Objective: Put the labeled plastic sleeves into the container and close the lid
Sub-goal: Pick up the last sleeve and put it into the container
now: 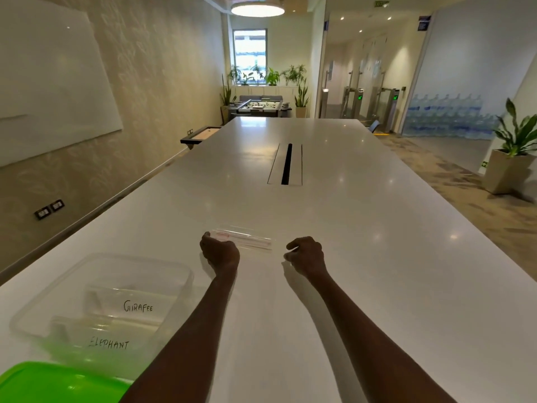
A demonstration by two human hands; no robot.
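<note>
Sleeves with labels are partly packed already: we count two in the clear container (180, 274), one marked "Girafee" (138, 306) and one marked "Elephant" (109, 343), both lying flat inside it. The container stands near the left edge of the white bench (363, 242), close to us. Its green lid (58, 383) is one piece and lies at the near left corner, not yet on the container, so the closing is still to do.

More sleeves (247, 239) lie farther out on the bench, between our two hands, with thin red lines on them. They look like a small flat pile, and we cannot tell how many there are.

Our left hand (220, 253) is at the left end of this pile with curled fingers, and its grip seems to pinch the edge of the plastic, though the contact is hidden by the hand itself. Our right hand (305, 254) is just beside the right end, fingers bent and narrow, apparently holding nothing.

We judge the task about half done: the pile must go in, then the lid
</note>
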